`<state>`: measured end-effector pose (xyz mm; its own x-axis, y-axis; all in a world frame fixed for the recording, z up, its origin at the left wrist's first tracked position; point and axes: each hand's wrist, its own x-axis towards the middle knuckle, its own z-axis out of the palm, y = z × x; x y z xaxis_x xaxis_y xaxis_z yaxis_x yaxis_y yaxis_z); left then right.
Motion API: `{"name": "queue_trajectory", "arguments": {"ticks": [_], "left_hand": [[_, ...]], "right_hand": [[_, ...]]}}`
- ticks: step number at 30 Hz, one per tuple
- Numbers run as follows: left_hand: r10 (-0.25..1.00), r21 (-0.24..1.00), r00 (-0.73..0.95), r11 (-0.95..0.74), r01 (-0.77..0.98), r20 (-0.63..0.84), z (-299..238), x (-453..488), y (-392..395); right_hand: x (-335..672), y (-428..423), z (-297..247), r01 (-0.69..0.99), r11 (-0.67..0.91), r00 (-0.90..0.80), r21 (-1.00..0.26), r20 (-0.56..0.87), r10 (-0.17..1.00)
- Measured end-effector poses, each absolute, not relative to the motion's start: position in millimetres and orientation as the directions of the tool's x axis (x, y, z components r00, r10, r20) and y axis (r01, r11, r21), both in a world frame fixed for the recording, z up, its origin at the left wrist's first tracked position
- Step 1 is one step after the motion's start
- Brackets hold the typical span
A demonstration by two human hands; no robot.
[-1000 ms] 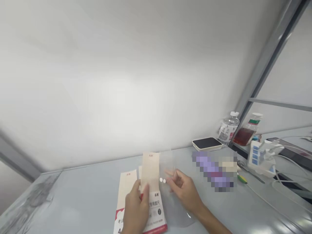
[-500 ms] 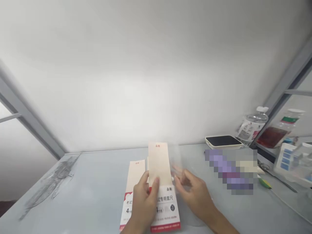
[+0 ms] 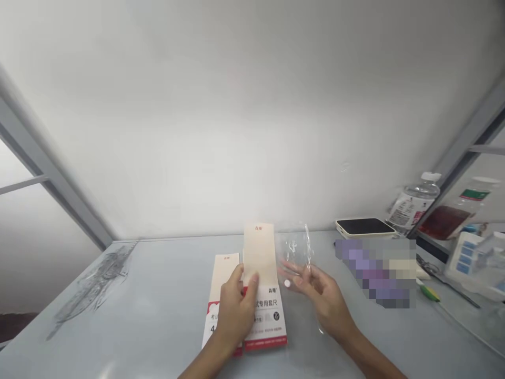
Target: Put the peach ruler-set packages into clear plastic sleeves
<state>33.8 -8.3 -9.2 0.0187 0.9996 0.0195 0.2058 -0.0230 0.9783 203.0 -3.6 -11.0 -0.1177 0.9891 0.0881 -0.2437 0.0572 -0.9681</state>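
2 bare hands work over a pale table: the left hand pinches a cream card above a red-and-white box, and the half-open right hand touches a clear plastic bag, grip unclear.

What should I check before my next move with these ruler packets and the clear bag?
1. Left hand holding the cream card: ok, thumb pressed on the card.
2. Right hand holding the clear plastic bag: cannot tell, the film is too see-through.
3. Small white disc by the right fingertips: cannot tell whether it is held or attached.
4. Right ruler-set packet: ok, lying flat on the table.
5. Left ruler-set packet: ok, lying beside the right packet.
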Motion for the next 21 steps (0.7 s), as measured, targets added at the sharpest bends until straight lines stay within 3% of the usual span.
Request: {"name": "queue_trajectory", "arguments": {"ticks": [6, 11, 16, 21], "left_hand": [[0.996, 1.000, 0.081, 0.023, -0.003, -0.022, -5.7, 34.9, -8.8], [0.997, 0.999, 0.067, 0.028, -0.024, -0.026, -8.9, 37.8, -10.1], [0.996, 0.996, 0.082, 0.030, -0.080, -0.023, -13.0, 39.6, -10.4], [0.999, 0.996, -0.045, -0.012, -0.088, 0.008, -15.8, 37.4, -5.9]], "right_hand": [[204.6, 0.7, -10.6, -0.480, -0.030, -0.137, -0.877, 0.042, 0.990], [200.7, 0.7, -6.4, -0.590, -0.077, -0.144, -0.804, 0.010, 0.990], [202.6, 3.8, -8.4, -0.606, -0.124, -0.102, -0.786, -0.078, 0.992], [204.1, 2.8, -7.3, -0.517, -0.275, -0.241, -0.811, -0.171, 0.955]]}}
